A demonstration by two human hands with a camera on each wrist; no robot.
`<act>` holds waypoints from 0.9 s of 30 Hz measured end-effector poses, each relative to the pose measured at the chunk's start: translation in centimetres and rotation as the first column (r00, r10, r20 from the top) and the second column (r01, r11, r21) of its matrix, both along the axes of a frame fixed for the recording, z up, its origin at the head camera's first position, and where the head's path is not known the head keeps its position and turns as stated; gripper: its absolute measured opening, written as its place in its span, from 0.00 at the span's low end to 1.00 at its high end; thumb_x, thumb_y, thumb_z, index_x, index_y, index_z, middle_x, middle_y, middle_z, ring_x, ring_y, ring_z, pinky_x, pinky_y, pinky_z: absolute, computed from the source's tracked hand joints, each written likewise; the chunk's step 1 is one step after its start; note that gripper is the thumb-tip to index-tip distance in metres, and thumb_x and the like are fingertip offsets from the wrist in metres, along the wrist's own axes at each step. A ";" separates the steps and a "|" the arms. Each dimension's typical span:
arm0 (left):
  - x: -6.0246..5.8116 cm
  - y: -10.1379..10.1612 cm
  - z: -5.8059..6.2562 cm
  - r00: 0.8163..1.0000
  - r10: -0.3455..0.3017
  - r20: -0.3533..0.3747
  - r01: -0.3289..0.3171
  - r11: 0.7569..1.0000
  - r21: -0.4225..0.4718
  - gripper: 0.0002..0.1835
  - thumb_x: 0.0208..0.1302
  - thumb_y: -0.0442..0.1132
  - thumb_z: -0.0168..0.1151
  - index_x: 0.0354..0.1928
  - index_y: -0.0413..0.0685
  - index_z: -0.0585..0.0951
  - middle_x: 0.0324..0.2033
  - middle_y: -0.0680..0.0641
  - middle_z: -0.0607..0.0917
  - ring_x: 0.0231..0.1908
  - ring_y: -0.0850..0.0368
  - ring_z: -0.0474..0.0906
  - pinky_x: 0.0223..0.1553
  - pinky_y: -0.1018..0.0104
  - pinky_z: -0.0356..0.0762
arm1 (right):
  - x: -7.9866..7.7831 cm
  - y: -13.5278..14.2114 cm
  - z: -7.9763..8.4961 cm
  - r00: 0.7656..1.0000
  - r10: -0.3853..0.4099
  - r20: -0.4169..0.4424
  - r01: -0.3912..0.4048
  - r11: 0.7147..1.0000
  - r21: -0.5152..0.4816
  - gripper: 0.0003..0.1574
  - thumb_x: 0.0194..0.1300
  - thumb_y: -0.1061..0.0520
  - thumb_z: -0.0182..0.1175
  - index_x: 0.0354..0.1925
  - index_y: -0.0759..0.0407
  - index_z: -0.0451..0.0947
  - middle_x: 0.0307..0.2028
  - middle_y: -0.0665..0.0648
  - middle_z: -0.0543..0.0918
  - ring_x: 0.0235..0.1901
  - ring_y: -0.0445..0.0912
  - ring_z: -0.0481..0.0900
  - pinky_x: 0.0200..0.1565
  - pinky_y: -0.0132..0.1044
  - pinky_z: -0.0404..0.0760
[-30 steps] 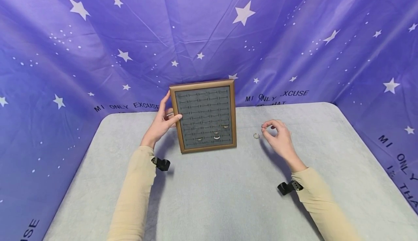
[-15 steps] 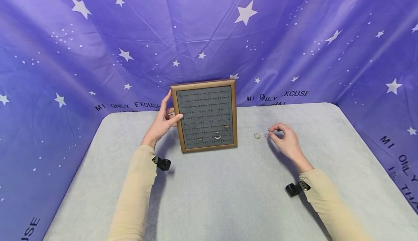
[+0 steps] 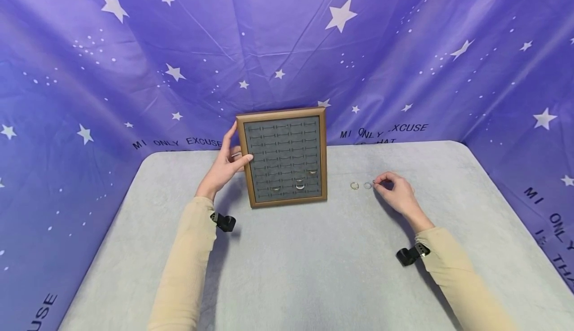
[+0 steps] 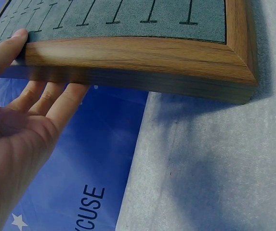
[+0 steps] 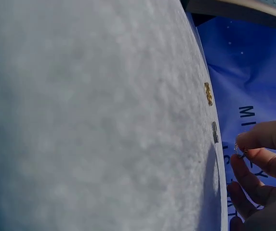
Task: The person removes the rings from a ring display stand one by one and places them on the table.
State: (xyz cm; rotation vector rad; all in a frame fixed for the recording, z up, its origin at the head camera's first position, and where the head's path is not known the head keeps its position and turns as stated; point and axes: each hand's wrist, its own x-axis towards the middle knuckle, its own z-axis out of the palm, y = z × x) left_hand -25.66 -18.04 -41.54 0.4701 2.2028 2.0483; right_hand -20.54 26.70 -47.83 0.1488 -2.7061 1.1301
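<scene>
My left hand [image 3: 222,169] grips the left edge of a wood-framed ring display tray [image 3: 240,171], thumb on the front and fingers behind it, as the left wrist view also shows. The tray leans upright, its grey slotted pad [image 3: 282,144] facing me. Several rings sit in its lower slots, among them a silver ring [image 3: 300,187] and a gold ring [image 3: 275,189]. To the right, my right hand [image 3: 396,191] pinches a small ring [image 5: 240,151] between thumb and fingertips, low over the table. Beside those fingertips lie a silver ring [image 3: 367,185] and a gold ring [image 3: 355,186].
A grey cloth-covered table [image 3: 296,261] spreads beneath both hands. Behind it hangs a purple star-printed curtain [image 3: 202,47], meeting the table's back edge close behind the tray. Black wrist cameras [image 3: 224,222] are strapped over both sleeves.
My right hand has moved a little to the right. A silver ring now lies beside the gold one, and the fingertips are off it. The left hand still holds the tray in place.
</scene>
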 end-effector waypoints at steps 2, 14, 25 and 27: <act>0.0 0.0 0.1 1.000 -0.003 0.001 0.003 1.000 0.008 0.49 0.68 0.30 0.59 0.74 0.83 0.43 0.58 0.31 0.73 0.52 0.42 0.76 0.45 0.52 0.81 | 0.0 0.2 0.0 1.000 0.005 0.015 -0.005 1.000 0.012 0.03 0.61 0.65 0.62 0.35 0.66 0.79 0.38 0.67 0.82 0.41 0.60 0.77 0.45 0.53 0.67; -0.1 0.0 0.0 1.000 -0.007 -0.016 0.008 1.000 0.007 0.49 0.67 0.31 0.59 0.73 0.84 0.45 0.57 0.31 0.73 0.52 0.41 0.77 0.44 0.54 0.81 | -0.3 1.3 0.0 0.996 -0.017 0.090 0.013 0.999 0.051 0.04 0.61 0.63 0.61 0.36 0.63 0.80 0.43 0.67 0.82 0.46 0.64 0.75 0.46 0.68 0.59; -0.2 0.0 -0.1 1.000 -0.008 -0.012 0.008 1.000 0.004 0.49 0.67 0.31 0.60 0.73 0.86 0.45 0.58 0.32 0.73 0.52 0.41 0.77 0.44 0.54 0.81 | -0.3 1.7 0.1 0.996 -0.010 0.086 0.005 0.998 0.056 0.06 0.60 0.63 0.62 0.37 0.64 0.81 0.43 0.68 0.82 0.47 0.64 0.75 0.46 0.65 0.60; -0.1 0.0 0.0 1.000 -0.008 -0.012 0.008 1.000 -0.002 0.49 0.68 0.31 0.59 0.73 0.85 0.45 0.58 0.32 0.73 0.51 0.42 0.77 0.44 0.54 0.81 | -0.2 1.6 0.1 0.997 -0.010 0.075 0.006 0.999 0.054 0.06 0.59 0.63 0.62 0.36 0.64 0.82 0.42 0.68 0.82 0.46 0.63 0.75 0.46 0.63 0.60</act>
